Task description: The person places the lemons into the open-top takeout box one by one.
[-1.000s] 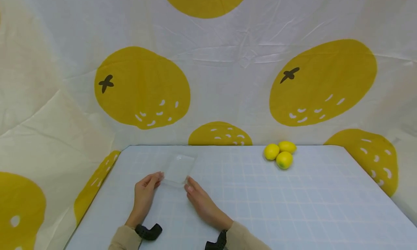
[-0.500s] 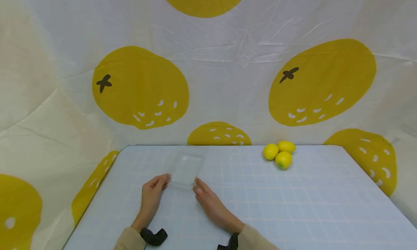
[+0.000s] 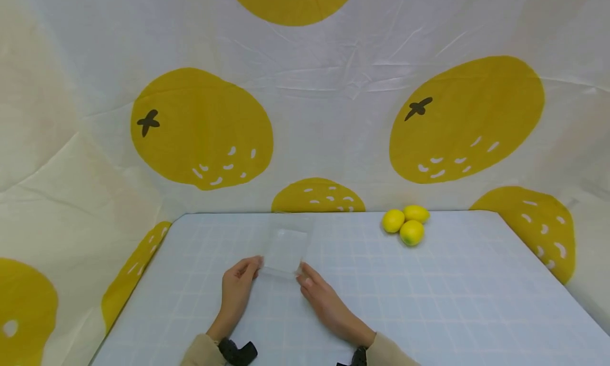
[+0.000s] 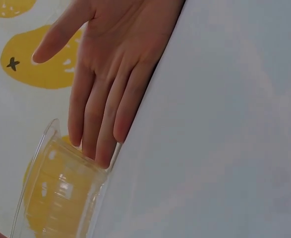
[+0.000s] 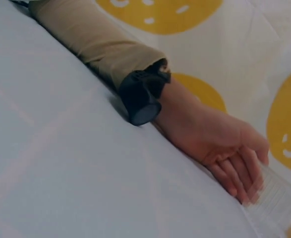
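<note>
A clear plastic container [image 3: 286, 248] with a flared rim stands on the table, left of centre in the head view. My left hand [image 3: 238, 287] pinches its near left corner. At the near right corner, my right hand [image 3: 328, 305] touches it with straight fingers. The left wrist view has the right hand [image 4: 116, 69] palm-on, its fingertips against the ridged wall of the container [image 4: 61, 183] and its thumb held away. Across in the right wrist view, the left hand [image 5: 217, 141] has its thumb at the edge of the container [image 5: 279, 201], other fingers bent below.
Three lemons [image 3: 412, 233] lie grouped near the back edge, right of the container. A pale blue checked cloth [image 3: 452, 297] covers the table. White fabric printed with large yellow fruit [image 3: 202, 127] hangs behind and at the sides.
Both hands and the container have shifted steadily to the right and slightly nearer across the table. The hold at each corner looks the same. The lemons have stayed in place.
</note>
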Demonstrator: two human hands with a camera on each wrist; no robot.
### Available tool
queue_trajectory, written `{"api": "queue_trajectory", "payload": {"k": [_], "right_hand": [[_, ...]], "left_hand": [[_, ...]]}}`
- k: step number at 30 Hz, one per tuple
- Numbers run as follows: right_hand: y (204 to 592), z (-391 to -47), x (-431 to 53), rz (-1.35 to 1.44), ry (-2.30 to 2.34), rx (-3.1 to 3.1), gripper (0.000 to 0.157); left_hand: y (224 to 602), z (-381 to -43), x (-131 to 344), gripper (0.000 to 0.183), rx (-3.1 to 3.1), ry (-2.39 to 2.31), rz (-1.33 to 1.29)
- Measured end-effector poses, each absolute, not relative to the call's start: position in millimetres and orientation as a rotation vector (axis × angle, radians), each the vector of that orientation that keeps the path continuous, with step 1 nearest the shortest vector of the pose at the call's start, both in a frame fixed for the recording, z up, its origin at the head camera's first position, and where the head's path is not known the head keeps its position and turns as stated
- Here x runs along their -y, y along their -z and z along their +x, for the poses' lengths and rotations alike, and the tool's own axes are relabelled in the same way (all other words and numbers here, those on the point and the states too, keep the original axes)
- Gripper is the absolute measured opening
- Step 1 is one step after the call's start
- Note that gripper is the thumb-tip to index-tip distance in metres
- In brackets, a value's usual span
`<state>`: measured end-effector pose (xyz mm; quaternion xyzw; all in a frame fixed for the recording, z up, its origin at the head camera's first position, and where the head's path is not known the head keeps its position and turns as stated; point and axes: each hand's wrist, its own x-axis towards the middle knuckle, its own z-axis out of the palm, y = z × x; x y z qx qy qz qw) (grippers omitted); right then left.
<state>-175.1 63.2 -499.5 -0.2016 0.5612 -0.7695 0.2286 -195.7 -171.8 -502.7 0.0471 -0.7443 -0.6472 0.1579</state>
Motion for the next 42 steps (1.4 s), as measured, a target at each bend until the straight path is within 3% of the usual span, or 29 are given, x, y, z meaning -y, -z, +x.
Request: {"api": "queue_trajectory", "payload": {"k": [24,42], "right_hand": [[498,-167,-131,-0.512,2.175,-1.639,0.060],[503,-165,-171,-0.590,2.226,-1.660,0.057]], "left_hand": [[506,-191,108,0.013,2.241,1.737,0.038],[510,-188,74,0.019,2.322,1.753,-0.044]]}}
